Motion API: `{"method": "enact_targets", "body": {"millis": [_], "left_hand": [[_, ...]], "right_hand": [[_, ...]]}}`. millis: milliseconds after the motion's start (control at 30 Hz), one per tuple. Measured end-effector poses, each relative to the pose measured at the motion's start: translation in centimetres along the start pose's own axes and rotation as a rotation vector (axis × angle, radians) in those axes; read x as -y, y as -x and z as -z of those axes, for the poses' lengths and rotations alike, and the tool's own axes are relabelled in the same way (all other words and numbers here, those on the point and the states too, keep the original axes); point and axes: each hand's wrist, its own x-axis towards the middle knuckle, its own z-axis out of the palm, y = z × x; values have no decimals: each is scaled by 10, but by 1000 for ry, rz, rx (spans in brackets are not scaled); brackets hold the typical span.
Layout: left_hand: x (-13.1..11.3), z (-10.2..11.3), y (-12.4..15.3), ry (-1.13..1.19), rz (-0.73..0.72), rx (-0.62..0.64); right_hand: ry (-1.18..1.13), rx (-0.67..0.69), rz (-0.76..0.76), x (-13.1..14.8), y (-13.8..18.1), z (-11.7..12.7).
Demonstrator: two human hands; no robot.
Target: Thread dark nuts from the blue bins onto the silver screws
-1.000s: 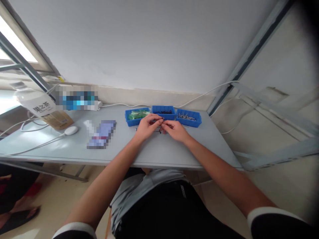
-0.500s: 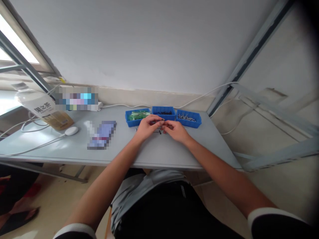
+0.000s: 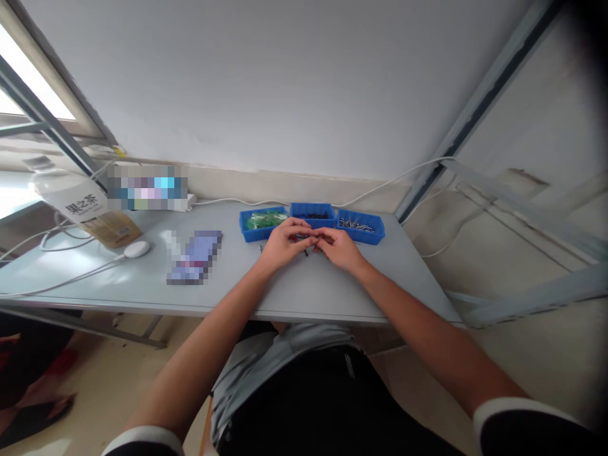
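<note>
My left hand [image 3: 286,244] and my right hand [image 3: 338,247] meet fingertip to fingertip above the table, just in front of the blue bins. Both are closed in a pinch; what lies between the fingers is too small and too covered to name. Small dark and metal pieces show partly beneath the fingers. Behind my left hand, the left blue bin [image 3: 243,229] contains green items. The middle blue bin [image 3: 312,207] holds dark small parts. Silvery screw- or nail-like pieces [image 3: 354,225] lie in the right blue bin [image 3: 379,237].
At the left stands a bottle [image 3: 85,202] of tan drink, with a white round puck [image 3: 137,249] on a cable near it. A blurred-out flat object [image 3: 197,256] lies on the grey table [image 3: 313,294]. White cable runs along the wall. Part of another person [image 3: 33,373] shows at lower left.
My fingertips have shifted slightly to the right and stay together. The bins and the other things on the table keep their places.
</note>
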Motion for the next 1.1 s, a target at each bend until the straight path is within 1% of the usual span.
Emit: {"method": "enact_targets", "body": {"millis": [233, 333, 467, 567, 700, 867, 967, 1100], "left_hand": [[2, -1, -1, 113, 67, -77], [5, -1, -2, 154, 93, -70], [6, 0, -2, 169, 113, -56], [5, 0, -1, 173, 108, -20], [4, 0, -1, 174, 110, 8], [4, 0, 0, 125, 89, 3], [3, 0, 0, 88, 69, 4], [4, -1, 0, 94, 69, -26]], "right_hand": [[22, 42, 7, 7, 3, 0], [24, 54, 6, 7, 4, -1], [7, 23, 1, 5, 2, 0], [5, -4, -20, 4, 1, 2], [26, 2, -10, 3, 1, 3], [52, 17, 9, 2, 2, 3], [66, 38, -4, 1, 2, 3], [49, 74, -17, 3, 3, 1]]}}
